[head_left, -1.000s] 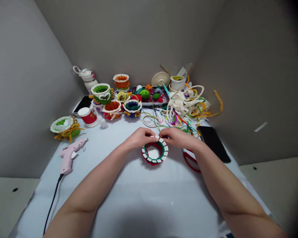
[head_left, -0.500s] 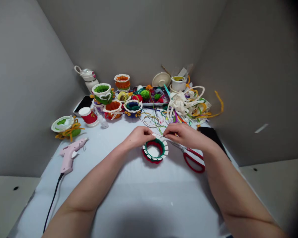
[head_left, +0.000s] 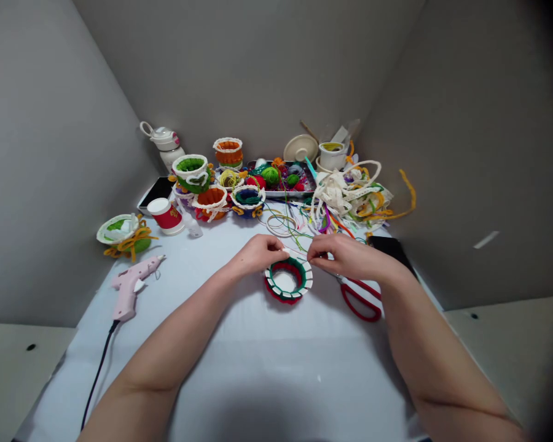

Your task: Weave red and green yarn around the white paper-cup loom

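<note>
A white paper cup woven with green and red yarn (head_left: 308,283) stands on the table, its slit strips splayed outward around the opening. My left hand (head_left: 258,253) pinches the far left part of its rim between thumb and fingers. At the far right of the rim, my right hand (head_left: 334,255) is closed, fingertips pinched on a thin dark strand that looks like green yarn. Loose green yarn (head_left: 299,238) trails behind the cup between the hands. Red-handled scissors (head_left: 360,305) lie under and beside my right hand, their blades partly hidden.
A pink glue gun (head_left: 131,285) with a black cord lies at left. Several woven cups (head_left: 212,204), a red-and-white cup (head_left: 166,216) and a bottle (head_left: 166,147) stand behind. At the back are a tray of yarn balls (head_left: 271,177), tangled lace (head_left: 336,191) and a black phone (head_left: 391,248).
My right hand has moved slightly right, away from the cup's rim, with its fingers more curled. My left hand and the cup stay in place.
</note>
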